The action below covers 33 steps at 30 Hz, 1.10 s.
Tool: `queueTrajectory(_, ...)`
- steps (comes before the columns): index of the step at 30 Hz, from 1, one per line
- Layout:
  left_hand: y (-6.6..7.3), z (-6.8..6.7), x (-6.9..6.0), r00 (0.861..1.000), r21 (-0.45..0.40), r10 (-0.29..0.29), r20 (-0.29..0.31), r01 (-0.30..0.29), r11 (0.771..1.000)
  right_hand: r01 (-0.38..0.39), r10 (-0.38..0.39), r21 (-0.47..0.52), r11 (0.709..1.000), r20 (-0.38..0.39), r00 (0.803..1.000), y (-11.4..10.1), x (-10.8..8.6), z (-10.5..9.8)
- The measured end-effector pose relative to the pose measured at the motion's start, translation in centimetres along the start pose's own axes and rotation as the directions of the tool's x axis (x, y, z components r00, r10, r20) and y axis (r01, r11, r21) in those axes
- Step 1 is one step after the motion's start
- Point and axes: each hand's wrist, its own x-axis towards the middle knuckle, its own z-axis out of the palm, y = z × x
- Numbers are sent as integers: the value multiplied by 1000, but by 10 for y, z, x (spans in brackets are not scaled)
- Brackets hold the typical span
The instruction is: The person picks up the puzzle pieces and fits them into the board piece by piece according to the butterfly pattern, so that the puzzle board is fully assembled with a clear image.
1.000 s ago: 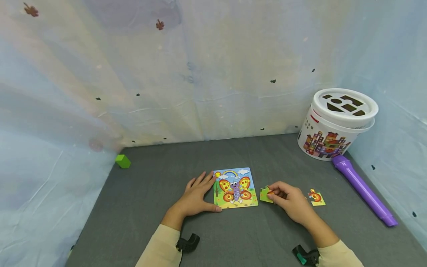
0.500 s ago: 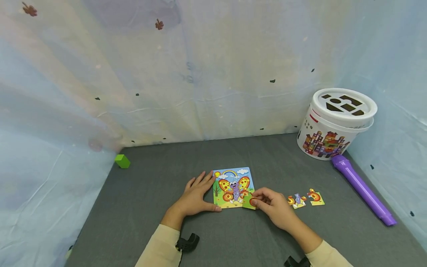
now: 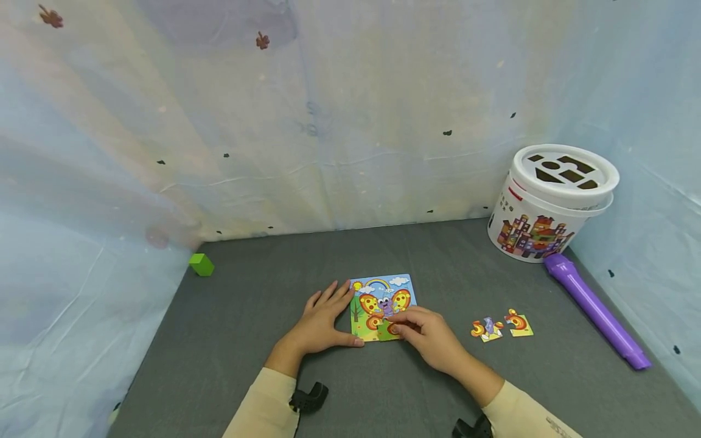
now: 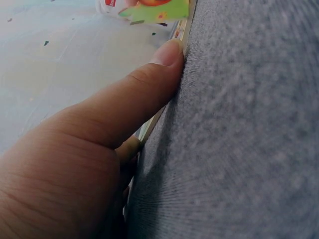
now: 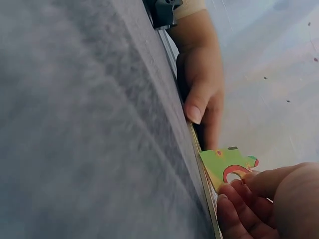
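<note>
A square butterfly picture board [image 3: 401, 286] lies flat on the grey table. Spread along its left side, my left hand [image 3: 322, 327] touches the upper left edge with its fingertips, while the thumb presses against the lower edge. My right hand [image 3: 429, 339] pinches a green and yellow puzzle piece [image 5: 219, 163] between thumb and fingers. That piece is over the lower part of the board, tilted up from it in the right wrist view; the fingers hide part of it. Further right lie a puzzle piece with a purple patch [image 3: 489, 330] and a corner puzzle piece [image 3: 520, 323].
A white bucket [image 3: 539, 237] with a shape-hole lid stands at the back right. A purple tube [image 3: 599, 316] lies in front of it, along the right side. The green block [image 3: 201, 265] sits at the far left corner. Patterned sheets wall the table's back and sides.
My right hand has carried the green puzzle piece left, from beside the board to over its lower part. The loose piece with the purple patch has come into view. My left hand has stayed put.
</note>
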Motion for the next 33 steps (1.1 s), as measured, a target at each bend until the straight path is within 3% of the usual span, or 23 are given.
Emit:
queueTrajectory(4, 0, 0, 0, 1000, -3, 2, -1, -2, 1000, 5, -5, -44, 999, -6, 1000, -4, 10, 8)
queueTrajectory(10, 0, 1, 0, 1000, 0, 5, 1, -5, 1000, -86, 92, -90, 992, 56, 994, -10, 21, 17)
queueTrajectory(17, -2, 2, 1, 1000, 13, 2, -2, -2, 1000, -52, 73, -205, 977, 99, 992, -14, 26, 26)
queueTrajectory(24, -2, 1, 0, 1000, 10, -2, -1, 2, 1000, -144, 148, -127, 981, 25, 989, -16, 29, 28)
queueTrajectory(28, -1, 0, 0, 1000, 8, 0, -3, 0, 1000, -167, 170, -72, 983, 39, 985, -18, 31, 28)
queueTrajectory(33, 0, 1, 0, 1000, 11, 2, 0, -2, 1000, -153, 165, -177, 972, 57, 985, -20, 31, 31)
